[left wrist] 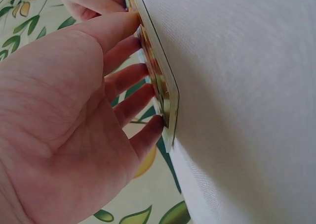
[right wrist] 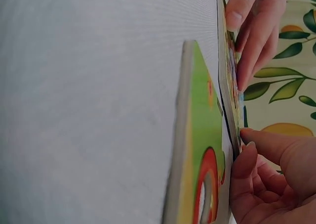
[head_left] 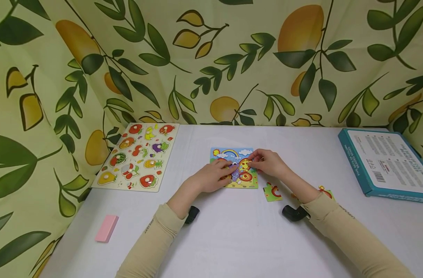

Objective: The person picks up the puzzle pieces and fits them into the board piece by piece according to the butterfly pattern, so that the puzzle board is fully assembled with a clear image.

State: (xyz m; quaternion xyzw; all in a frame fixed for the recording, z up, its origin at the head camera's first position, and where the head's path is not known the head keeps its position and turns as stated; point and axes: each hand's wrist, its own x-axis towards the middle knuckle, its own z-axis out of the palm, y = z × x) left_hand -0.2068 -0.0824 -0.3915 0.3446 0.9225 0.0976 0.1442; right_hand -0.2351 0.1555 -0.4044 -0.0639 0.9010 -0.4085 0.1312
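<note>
A small jigsaw puzzle (head_left: 251, 185) lies on the table, its picture showing a rainbow sky and a butterfly. My left hand (head_left: 212, 177) rests on its left part with fingers extended; in the left wrist view, the fingertips (left wrist: 157, 121) touch the puzzle's top. At the right side, my right hand (head_left: 269, 164) pinches a yellow-and-red wing piece (head_left: 244, 165) between thumb and fingers, over the puzzle's right edge. How fully that piece sits is hidden. Just below the right hand lies a loose green piece (head_left: 273, 192) with a red arc, large in the right wrist view.
More loose pieces (head_left: 326, 192) lie partly under the right forearm. A fruit peg board (head_left: 135, 156) stands back left, a pink block (head_left: 107, 228) front left, and a teal-edged box (head_left: 388, 162) at the right. Black wrist mounts (head_left: 293, 213) hang by both sleeves. A leaf-patterned curtain (head_left: 197, 77) closes the back.
</note>
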